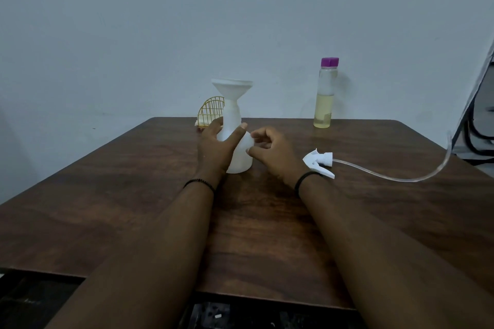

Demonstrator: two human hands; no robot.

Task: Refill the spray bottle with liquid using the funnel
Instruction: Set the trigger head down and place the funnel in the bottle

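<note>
A white spray bottle body (240, 157) stands upright near the middle of the brown table, with a white funnel (232, 88) seated in its neck. My left hand (217, 145) rests against the bottle's left side, fingers and thumb straight. My right hand (270, 149) is just right of the bottle, fingers loosely curled, fingertips at the bottle's side and holding nothing. The white trigger sprayer head (319, 161) lies on the table to the right, its clear tube (401, 177) trailing off right. A clear bottle of yellowish liquid (324, 99) with a purple cap stands at the table's back edge.
A small yellow wire rack (209, 112) stands behind the spray bottle at the back edge. The wooden table (133, 195) ends close to me at the bottom. A dark frame (478, 88) and black cables sit off the table's right side.
</note>
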